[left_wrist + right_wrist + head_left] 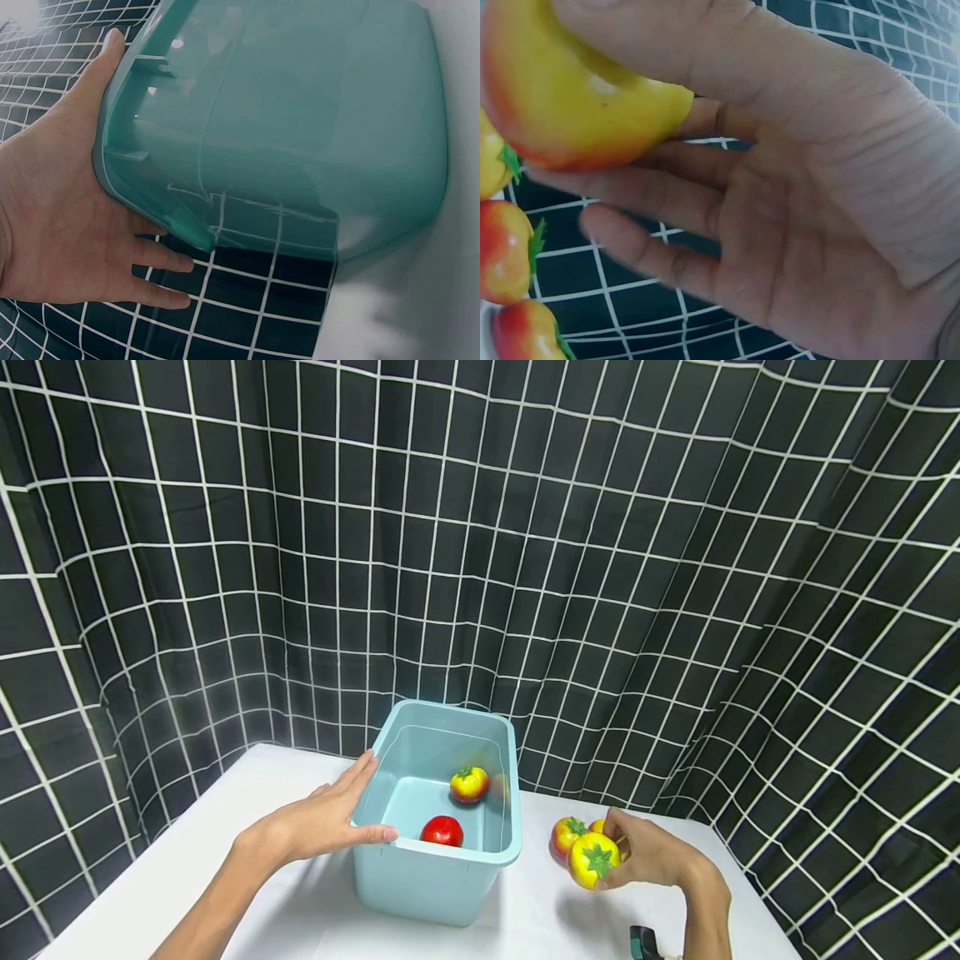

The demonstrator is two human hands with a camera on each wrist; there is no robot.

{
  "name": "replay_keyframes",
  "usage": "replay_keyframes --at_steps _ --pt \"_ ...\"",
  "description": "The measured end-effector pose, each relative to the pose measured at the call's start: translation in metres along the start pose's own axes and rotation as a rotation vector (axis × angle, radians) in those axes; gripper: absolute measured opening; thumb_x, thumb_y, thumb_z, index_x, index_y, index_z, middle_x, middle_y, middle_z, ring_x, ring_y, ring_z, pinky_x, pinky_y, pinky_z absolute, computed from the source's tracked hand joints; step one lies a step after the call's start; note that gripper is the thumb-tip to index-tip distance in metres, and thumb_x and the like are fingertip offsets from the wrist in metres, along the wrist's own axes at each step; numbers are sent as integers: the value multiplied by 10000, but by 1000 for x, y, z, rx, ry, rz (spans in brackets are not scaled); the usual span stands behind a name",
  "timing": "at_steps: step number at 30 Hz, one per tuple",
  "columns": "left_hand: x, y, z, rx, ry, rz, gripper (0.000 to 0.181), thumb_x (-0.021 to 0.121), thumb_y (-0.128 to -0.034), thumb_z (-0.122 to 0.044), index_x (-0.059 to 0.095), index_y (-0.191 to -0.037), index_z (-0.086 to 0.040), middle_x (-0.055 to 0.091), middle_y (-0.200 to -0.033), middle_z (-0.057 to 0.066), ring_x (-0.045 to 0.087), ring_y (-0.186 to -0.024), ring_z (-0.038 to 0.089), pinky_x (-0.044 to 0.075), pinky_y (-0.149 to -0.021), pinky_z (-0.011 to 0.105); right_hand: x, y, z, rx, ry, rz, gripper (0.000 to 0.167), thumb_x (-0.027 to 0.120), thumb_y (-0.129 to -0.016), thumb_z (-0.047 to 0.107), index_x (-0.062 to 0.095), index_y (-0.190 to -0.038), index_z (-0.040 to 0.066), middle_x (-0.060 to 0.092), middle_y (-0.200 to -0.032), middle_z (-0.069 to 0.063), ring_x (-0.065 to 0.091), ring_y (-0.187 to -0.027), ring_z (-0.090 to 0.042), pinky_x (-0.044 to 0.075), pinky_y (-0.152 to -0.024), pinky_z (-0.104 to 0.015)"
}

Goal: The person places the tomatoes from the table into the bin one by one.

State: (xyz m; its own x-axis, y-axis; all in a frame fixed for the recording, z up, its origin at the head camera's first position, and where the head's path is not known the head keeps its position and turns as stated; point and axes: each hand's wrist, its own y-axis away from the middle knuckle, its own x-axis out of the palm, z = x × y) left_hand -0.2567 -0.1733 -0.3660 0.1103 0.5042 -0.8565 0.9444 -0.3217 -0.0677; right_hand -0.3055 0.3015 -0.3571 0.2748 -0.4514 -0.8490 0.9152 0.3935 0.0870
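Observation:
My right hand (651, 852) pinches a yellow tomato (594, 860) with a green star-shaped top, and the right wrist view shows the held tomato (585, 97) blushing red along its side. It is raised over the white table, right of a light blue bin (427, 881). My left hand (322, 818) rests on the bin's near left corner, thumb on the near rim and fingers straight along the left rim. The left wrist view shows this hand (82, 210) against the bin's (322, 112) outside. Inside the bin lie a red tomato (442, 832) and a yellow-red tomato (470, 785).
Behind the held tomato sit more yellow-red tomatoes (566, 837), partly hidden; the right wrist view shows several, including one tomato (506, 251) at its left edge. A dark curtain (480, 552) with white grid lines surrounds the white table (300, 902). A dark green-black object (643, 942) shows near my right wrist.

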Motion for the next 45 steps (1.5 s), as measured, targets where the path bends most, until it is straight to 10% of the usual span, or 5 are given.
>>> replay_keyframes --at_steps 19,33,45 --pt "0 -1 0 -2 10 3 1181 628 -894 -757 81 -1688 -76 5 -1788 106 165 -1631 424 216 -1264 706 -9 5 15 -107 36 -166 739 922 -733 108 552 -1373 141 693 -1272 -94 706 -1092 -263 633 -909 -436" --pt "0 1 0 -8 19 3 1190 621 -883 -778 81 -1691 -93 1 -1790 91 166 -1632 420 212 -1264 707 -7 4 30 -213 85 -438 720 933 -783 283 527 -1348 96 686 -1157 -50 615 -895 -81 589 -804 -184" --pt "2 -1 2 4 10 -1 1189 622 -885 -774 94 -1687 -73 20 -1787 115 179 -1632 408 218 -1264 705 -2 3 47 -219 47 -436 720 845 -867 397 469 -1432 160 696 -1179 -70 659 -935 -142 626 -795 -256"
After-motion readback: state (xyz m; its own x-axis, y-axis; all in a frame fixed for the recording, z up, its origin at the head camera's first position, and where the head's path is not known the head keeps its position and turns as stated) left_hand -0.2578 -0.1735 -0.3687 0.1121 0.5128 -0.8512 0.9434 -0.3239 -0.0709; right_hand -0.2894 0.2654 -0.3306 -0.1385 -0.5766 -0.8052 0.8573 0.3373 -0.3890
